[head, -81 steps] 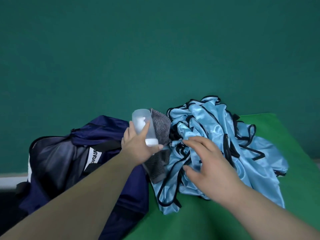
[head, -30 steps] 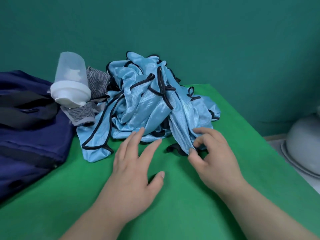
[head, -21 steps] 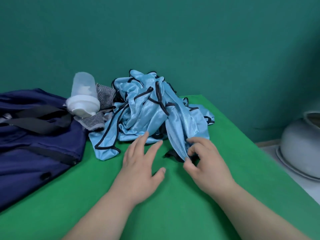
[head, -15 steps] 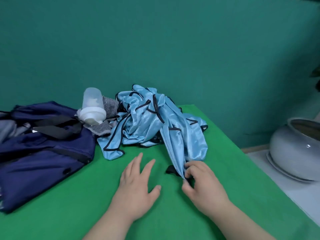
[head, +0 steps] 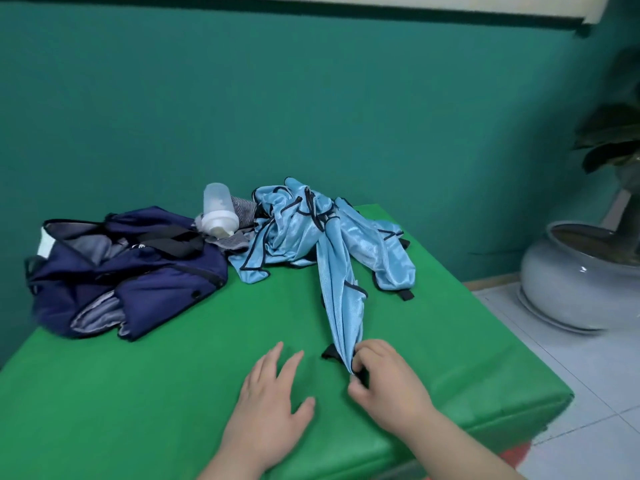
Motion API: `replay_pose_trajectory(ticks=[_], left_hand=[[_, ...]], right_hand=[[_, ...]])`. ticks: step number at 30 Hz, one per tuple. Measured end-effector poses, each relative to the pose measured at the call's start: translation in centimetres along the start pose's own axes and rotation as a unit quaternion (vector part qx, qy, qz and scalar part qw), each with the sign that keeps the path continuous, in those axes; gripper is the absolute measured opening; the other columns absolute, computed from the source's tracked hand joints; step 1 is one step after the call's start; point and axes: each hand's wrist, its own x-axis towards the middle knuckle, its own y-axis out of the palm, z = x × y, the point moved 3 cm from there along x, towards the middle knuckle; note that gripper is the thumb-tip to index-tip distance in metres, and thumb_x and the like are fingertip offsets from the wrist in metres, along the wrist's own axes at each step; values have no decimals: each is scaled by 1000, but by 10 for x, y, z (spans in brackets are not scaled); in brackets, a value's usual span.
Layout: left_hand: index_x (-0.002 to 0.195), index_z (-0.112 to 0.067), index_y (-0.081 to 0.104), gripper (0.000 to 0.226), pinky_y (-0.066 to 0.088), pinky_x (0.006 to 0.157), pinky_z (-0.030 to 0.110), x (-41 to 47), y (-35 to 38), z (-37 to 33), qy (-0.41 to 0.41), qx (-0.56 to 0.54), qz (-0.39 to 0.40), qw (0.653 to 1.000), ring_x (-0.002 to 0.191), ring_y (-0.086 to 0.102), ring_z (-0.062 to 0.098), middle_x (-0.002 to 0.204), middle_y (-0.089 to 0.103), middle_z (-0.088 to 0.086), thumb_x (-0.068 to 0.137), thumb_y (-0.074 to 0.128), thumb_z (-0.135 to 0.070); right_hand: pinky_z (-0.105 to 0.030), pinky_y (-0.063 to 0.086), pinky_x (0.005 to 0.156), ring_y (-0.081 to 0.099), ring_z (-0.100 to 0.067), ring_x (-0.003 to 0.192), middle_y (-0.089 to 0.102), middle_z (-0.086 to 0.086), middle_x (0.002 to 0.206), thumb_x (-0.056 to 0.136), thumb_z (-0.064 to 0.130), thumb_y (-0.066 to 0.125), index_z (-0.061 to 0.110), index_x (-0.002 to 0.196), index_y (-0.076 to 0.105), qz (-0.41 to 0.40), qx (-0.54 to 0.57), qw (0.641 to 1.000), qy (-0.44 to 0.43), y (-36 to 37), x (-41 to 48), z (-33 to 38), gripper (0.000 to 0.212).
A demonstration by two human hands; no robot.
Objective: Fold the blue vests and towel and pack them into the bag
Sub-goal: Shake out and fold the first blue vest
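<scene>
the right hand, low and right of centre in the frame, pinches the near tip of one blue vest between thumb and curled fingers, where a scrap of its black trim shows. that vest runs as a long narrow strip from the hand up the middle of the frame to the heap of blue vests, which lies crumpled on the far part of the green table. the left hand lies just left of the right one, palm down on the table, fingers straight and slightly spread, holding nothing.

the grey striped towel sits at the left edge of the heap, partly under a clear bottle with a white cap that leans on it. left of these, in the middle left of the frame, the navy bag lies slumped on the table with its mouth open and a black strap across its top. a teal wall fills the upper frame. at the right edge a grey pot stands on the pale tiled floor with a dark plant above it.
</scene>
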Motion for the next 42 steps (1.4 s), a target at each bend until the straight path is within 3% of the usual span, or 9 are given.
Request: replay_pose_trajectory(ticks=[7,15,20,25,28,30,32,36,42], left_hand=[[153,-39,21,79,7,121,31,-11,-7,-2,1,7,-17,1000,149,9,14,163,10,-8,78,26,-66],[151,-38,26,68,2,121,28,-6,1,-1,16,21,-31,999,148,10,12,162,13,-11,88,42,-56],[149,-39,30,79,10,123,30,-8,1,0,26,-10,-22,999,146,15,9,159,18,-15,76,34,-67],[146,-42,33,85,21,121,34,-9,-3,4,52,-105,-33,993,145,21,4,155,25,-20,69,55,-68],[144,-41,38,89,26,119,33,-9,-4,3,59,-113,-35,991,141,28,2,148,32,-23,64,64,-71],[141,-39,42,89,28,117,33,-9,-3,2,62,-94,-30,993,135,34,2,142,38,-24,63,64,-76],[138,-39,46,84,29,116,30,-8,-1,1,65,-70,-28,995,129,38,1,134,43,-25,65,61,-78],[125,-39,58,55,38,107,30,-6,1,0,77,-54,-50,994,115,47,0,117,54,-28,75,58,-64],[101,-36,69,24,46,89,27,-3,3,8,70,-102,-97,988,96,52,-4,91,60,-29,82,55,-38]], right_hand=[[-30,46,86,49,-10,93,53,13,91,75,39,48,30,77,43,25,28,999,-6,0,-18,11,10],[-33,47,78,51,-10,86,54,14,82,75,33,57,28,75,46,-26,77,997,-4,0,-15,8,11],[-33,48,75,54,-8,79,59,12,79,74,32,61,32,73,49,-35,184,981,50,-5,-15,13,12],[-29,49,67,56,-13,63,66,12,85,77,34,64,31,77,55,0,259,965,41,-12,-20,43,10],[-25,49,81,63,-3,87,69,16,92,76,42,59,34,81,62,-16,282,958,46,-17,-18,40,10],[-23,43,78,57,2,89,66,17,91,81,31,62,34,83,63,-71,255,961,81,-19,-15,25,3],[-24,39,83,49,4,94,58,23,97,84,15,64,33,93,63,-97,186,972,105,-21,-11,13,20],[-24,27,113,37,-6,128,49,13,130,88,17,61,24,132,57,-43,112,988,97,-19,-3,5,45],[-36,19,121,29,-13,144,32,10,156,99,35,51,31,150,40,22,67,995,75,-7,11,11,52]])
